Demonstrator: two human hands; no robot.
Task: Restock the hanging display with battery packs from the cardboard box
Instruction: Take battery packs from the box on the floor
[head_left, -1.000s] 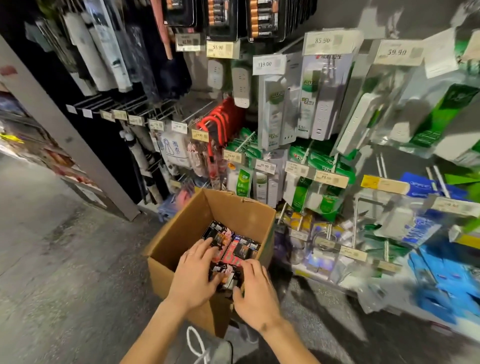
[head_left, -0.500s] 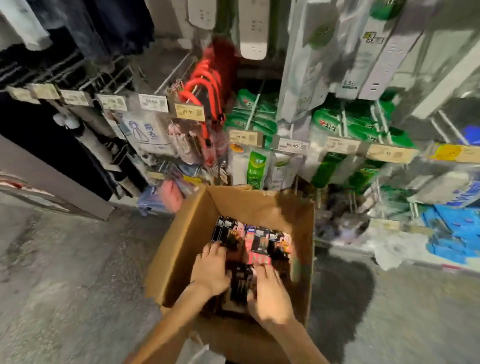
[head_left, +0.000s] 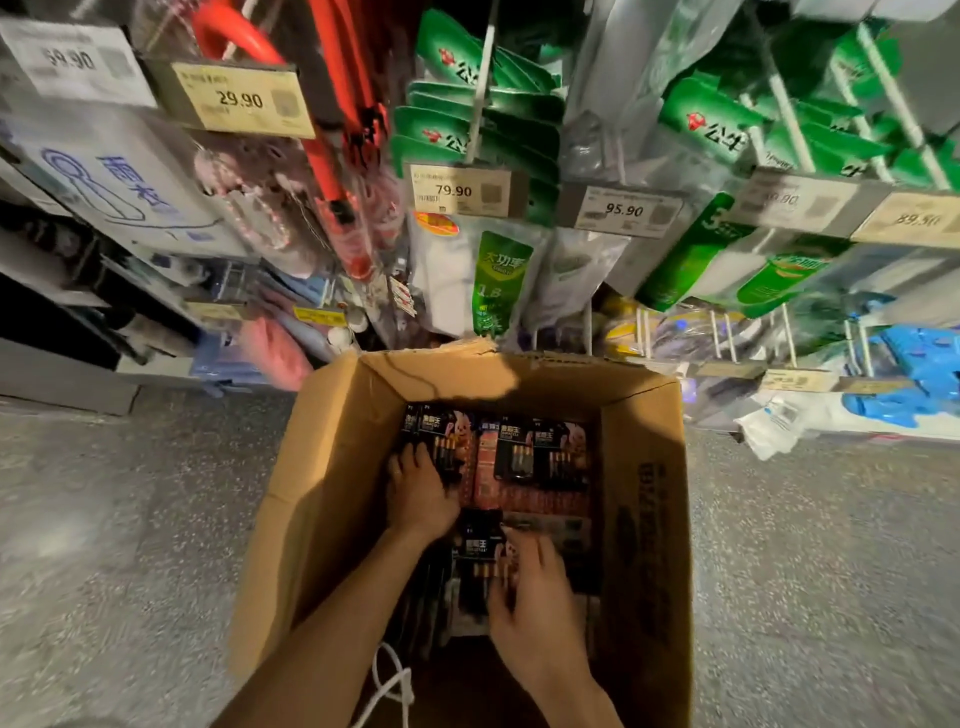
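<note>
Head view is being filled by an open cardboard box (head_left: 322, 493), which is being reached into by both hands while it is sitting on the speckled grey floor (head_left: 130, 519). Battery packs (head_left: 540, 452) are being kept inside it, in a row just beyond the fingertips, with more lying under and beside the hands.

The left hand (head_left: 418, 493) is being laid flat on the packs at the left end of that row. Its fingers are being kept fairly straight and slightly spread, and nothing is being gripped by them.

The right hand (head_left: 537, 592), nearer the body and to the right of the left wrist, is being closed on a dark battery pack (head_left: 475, 551). Its fingers are being curled over the pack's right side while the thumb is being pressed against the lower part. This pack is being held low in the box, between the two hands; whether it is being lifted cannot be told.

Beyond and above both hands, past the box's far wall, the hanging display (head_left: 483, 78) is being shown, with green packages (head_left: 717, 130) being carried on its hooks and a price tag (head_left: 457, 191) reading 79.90 being hung in front. Between the forearms, close to the body, a white cord (head_left: 389, 686) is being dangled.
</note>
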